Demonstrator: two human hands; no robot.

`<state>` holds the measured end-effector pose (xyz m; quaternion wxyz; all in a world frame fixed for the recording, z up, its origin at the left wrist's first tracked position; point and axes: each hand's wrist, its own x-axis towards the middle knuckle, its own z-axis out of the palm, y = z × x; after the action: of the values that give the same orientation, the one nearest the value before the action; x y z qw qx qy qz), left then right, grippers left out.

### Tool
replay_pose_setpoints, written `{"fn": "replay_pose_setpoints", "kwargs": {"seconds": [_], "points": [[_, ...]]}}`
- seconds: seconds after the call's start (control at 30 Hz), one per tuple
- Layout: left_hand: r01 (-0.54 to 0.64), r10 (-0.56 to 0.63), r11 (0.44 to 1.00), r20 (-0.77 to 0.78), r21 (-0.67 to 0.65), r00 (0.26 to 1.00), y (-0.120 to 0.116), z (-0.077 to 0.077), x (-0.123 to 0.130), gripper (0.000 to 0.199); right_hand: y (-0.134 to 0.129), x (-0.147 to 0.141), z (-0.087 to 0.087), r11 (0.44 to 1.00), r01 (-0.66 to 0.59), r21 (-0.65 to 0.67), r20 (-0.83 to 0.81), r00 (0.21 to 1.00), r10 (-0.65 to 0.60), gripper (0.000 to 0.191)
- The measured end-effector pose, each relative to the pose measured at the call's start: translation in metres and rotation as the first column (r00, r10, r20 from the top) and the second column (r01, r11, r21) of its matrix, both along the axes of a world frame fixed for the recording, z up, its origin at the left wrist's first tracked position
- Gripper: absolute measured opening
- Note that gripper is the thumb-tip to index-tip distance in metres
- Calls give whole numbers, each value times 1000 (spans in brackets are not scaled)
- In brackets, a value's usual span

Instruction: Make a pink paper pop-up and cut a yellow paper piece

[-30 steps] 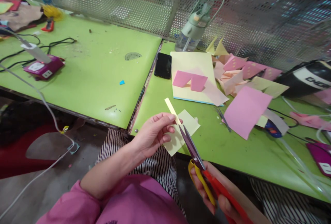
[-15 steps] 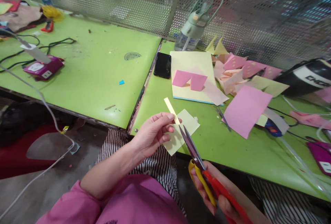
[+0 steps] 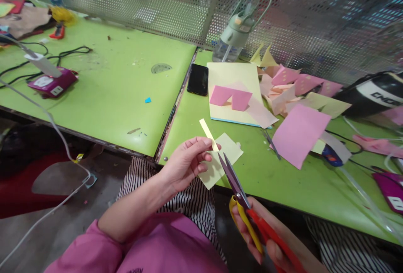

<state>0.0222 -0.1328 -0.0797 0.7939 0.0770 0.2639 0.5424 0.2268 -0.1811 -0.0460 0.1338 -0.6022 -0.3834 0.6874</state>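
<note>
Between thumb and fingertips, my left hand (image 3: 189, 159) pinches a narrow pale-yellow paper strip (image 3: 206, 130), its far end pointing up and left. My right hand (image 3: 252, 231) grips scissors (image 3: 236, 185) with one yellow and one red handle. Their blades are parted slightly, with the tips close to the near end of the strip; whether they touch it I cannot tell. Below both hands, a pale-yellow paper sheet (image 3: 231, 149) lies on the green table's front edge, partly covered by my left hand and the blades.
A folded pink paper (image 3: 231, 98) stands on a cream pad (image 3: 236, 75) beside a black phone (image 3: 198, 80). Behind is a water bottle (image 3: 233, 38). Folded papers (image 3: 283, 88) pile up at right, near a flat pink sheet (image 3: 300, 134). A purple power strip (image 3: 53, 82) sits left.
</note>
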Motion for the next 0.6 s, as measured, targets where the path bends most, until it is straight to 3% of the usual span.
{"fn": "replay_pose_setpoints", "kwargs": {"seconds": [0.2,0.6], "points": [[4,-5,1000,31,12,1000,0,0,0,16,0,5,-8,997,-9,-81,-29,1000,7,40],[-12,12,1000,48,2,999,0,0,1,16,-3,17,-32,993,-41,-108,-73,997,34,45]]}}
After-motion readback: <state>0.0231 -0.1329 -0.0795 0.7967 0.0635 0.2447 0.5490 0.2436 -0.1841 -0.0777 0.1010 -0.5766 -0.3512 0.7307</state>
